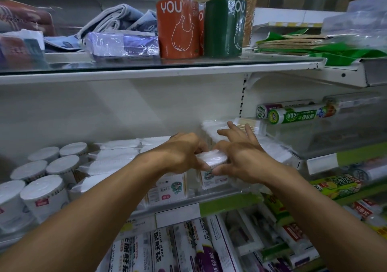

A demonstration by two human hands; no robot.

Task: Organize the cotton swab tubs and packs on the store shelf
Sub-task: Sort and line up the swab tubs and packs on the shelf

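Both hands met over the middle shelf (209,205), just right of the centre of the view. The left hand (184,152) had its fingers curled round the left end of a small clear pack of cotton swabs (212,158), and the right hand (240,156) pinched the pack's right end with its thumb and lower fingers while its other fingers (232,126) stayed spread and pointed toward one o'clock. The pack was held level, just above the upright swab packs (165,190) standing at the shelf's front edge. Out at nine o'clock from the hands lay flat white packs (117,156) stacked in rows, and farther toward eight o'clock stood a cluster of round swab tubs (44,192) with white lids, close together. At two o'clock, on the neighbouring shelf, rolls of cling film (293,114) lay on their sides. Up at twelve o'clock an orange roll (178,29) and a green roll (224,29) stood upright side by side on the glass top shelf (146,71), with folded cloths (117,22) to their left. Boxes of plastic wrap (167,250) filled the bottom shelf at six o'clock.
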